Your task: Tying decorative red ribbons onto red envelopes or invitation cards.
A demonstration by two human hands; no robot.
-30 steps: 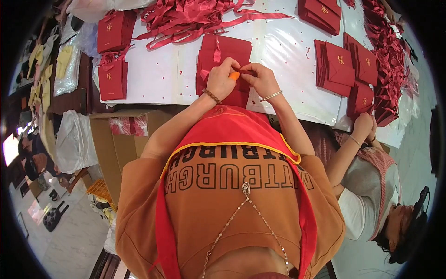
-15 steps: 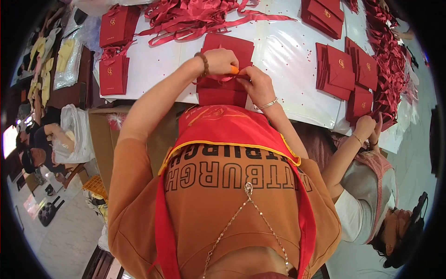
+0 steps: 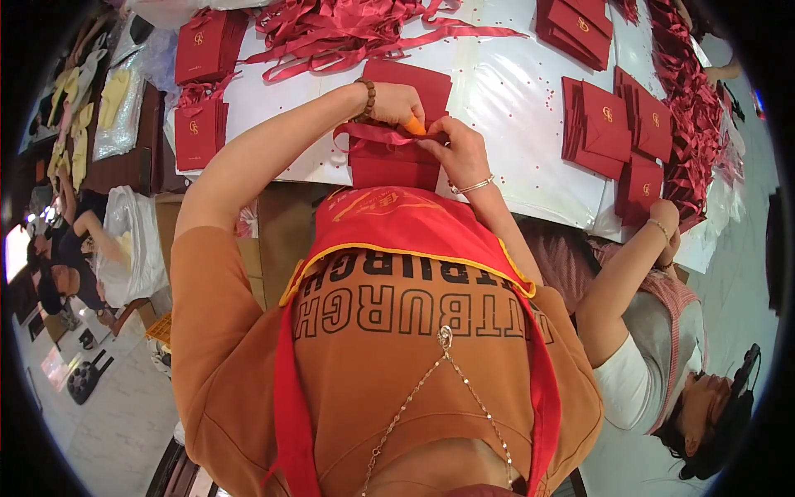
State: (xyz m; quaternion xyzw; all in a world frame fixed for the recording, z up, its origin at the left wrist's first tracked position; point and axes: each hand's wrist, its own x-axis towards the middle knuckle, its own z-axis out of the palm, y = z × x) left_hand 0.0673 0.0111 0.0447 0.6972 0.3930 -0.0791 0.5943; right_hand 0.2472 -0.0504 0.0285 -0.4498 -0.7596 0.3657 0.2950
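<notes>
My left hand (image 3: 394, 104) is closed, and a small orange tool (image 3: 414, 127) with a tapered shape pokes out from its fingers. Its other end is hidden in the hand. Pressed close on the right, my right hand (image 3: 460, 151) pinches a red ribbon (image 3: 377, 133) at the edge of a dark red paper bag (image 3: 397, 172). The ribbon's loose part curls out to the left, below my left wrist. Behind both hands, more dark red card or bags (image 3: 411, 76) lie on the table.
A heap of red ribbons (image 3: 331, 33) lies at the back of the white-covered table (image 3: 513, 124). Stacks of red bags stand left (image 3: 199, 137) and right (image 3: 598, 124). At the right, a co-worker's hand (image 3: 662, 214) touches another stack, beside a long ribbon pile (image 3: 691, 124).
My left elbow has swung outward to the left, and the orange tool has tilted steeper. More of the ribbon now shows, curling left. The co-worker's hands have shifted slightly.
</notes>
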